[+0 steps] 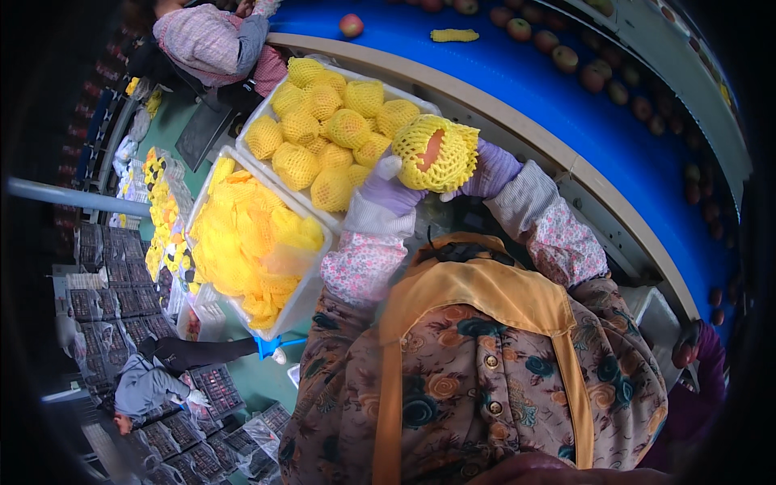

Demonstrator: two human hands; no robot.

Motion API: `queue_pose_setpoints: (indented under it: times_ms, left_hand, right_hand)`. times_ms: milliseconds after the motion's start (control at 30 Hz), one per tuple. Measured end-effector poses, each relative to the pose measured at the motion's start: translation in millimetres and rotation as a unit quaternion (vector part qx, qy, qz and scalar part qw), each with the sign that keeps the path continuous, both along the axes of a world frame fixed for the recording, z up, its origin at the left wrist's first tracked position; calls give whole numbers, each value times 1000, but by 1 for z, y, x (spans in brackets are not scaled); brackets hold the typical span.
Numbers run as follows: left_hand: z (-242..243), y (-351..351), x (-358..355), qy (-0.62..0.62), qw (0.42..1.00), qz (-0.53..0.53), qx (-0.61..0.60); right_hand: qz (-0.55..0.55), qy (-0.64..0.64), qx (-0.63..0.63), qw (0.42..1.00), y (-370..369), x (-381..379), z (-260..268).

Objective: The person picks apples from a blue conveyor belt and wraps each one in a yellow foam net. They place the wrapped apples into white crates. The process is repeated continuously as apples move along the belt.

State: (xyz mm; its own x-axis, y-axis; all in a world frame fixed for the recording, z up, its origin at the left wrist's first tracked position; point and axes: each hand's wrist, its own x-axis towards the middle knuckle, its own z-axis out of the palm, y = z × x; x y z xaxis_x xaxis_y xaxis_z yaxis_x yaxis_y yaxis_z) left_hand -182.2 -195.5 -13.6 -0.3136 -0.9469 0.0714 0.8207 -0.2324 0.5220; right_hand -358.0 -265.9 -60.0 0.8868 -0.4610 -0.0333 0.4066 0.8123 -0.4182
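An apple in a yellow foam net sleeve (438,153) is held between my two gloved hands, red skin showing through a gap in the net. My left hand (388,185), in a purple glove with a pale thumb tip, grips its left side. On its right side is my right hand (492,170), its fingers partly hidden behind the net. Left of my hands, a white foam box (248,124) holds several netted apples (348,128). Beside it, nearer my body, another white box (316,276) is heaped with loose, flat yellow foam nets (248,227).
A blue conveyor belt (515,76) curves behind a beige rail (485,106), carrying apples (565,59) and a loose foam net (454,36). Co-workers are at upper left (209,45), lower left (148,388) and far right (697,376). Dark crates (215,391) stand at lower left.
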Motion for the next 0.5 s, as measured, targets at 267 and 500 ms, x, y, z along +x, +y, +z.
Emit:
queue_pose_setpoints:
  times_ms: [267,500]
  left_hand:
    - [5,-5,5,3,1000,4,14]
    - [-2,-13,7,-33,997,65,18]
  right_hand:
    - [-148,11,91,985,-9,2,12]
    - [-230,94,-5,969,-14,-6,31]
